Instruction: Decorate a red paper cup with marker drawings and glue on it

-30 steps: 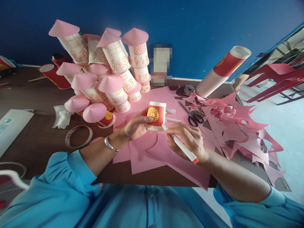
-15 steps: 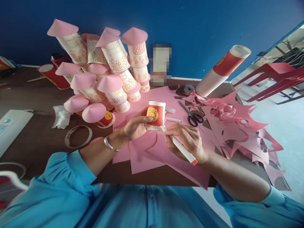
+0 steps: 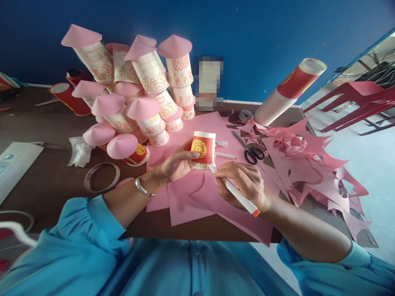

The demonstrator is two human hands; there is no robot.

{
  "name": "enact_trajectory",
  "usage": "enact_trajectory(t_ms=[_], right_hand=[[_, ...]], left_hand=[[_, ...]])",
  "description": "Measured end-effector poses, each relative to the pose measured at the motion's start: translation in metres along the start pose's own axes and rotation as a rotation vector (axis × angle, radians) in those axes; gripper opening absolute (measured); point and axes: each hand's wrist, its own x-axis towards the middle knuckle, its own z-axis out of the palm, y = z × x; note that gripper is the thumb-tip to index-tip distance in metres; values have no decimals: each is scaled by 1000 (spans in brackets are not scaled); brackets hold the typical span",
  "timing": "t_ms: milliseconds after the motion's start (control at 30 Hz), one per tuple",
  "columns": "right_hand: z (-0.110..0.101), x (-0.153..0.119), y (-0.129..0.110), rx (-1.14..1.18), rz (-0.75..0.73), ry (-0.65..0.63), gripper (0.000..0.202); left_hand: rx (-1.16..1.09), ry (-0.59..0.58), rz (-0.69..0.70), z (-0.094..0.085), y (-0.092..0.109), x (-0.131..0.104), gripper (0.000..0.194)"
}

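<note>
The left hand (image 3: 175, 166) has its fingers clamped on a red-and-white paper cup with a gold emblem (image 3: 208, 146), over flat pink paper sheets (image 3: 188, 201); the right hand (image 3: 245, 181) pinches a white, orange-ended marker (image 3: 239, 195), tip at the cup's lower edge. Should the cup twist, a stroke could skid. Its far side is hidden; actual tip contact is hard to tell.

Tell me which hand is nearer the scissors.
Right. The right hand is close in front of the black-handled scissors; the left hand is farther off, to their left.
</note>
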Motion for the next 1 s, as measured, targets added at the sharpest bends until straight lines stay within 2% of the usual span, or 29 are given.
enact_trajectory(t_ms=[167,600,1000], right_hand=[[0,0,0,-10,7,-4,21],[1,1,1,-39,12,-15,18],[-1,0,0,-16,24,-53,24]], left_hand=[[7,-20,0,-4,-1,0,62],[24,-6,-6,0,1,0,63],[43,-8,2,3,3,0,64]])
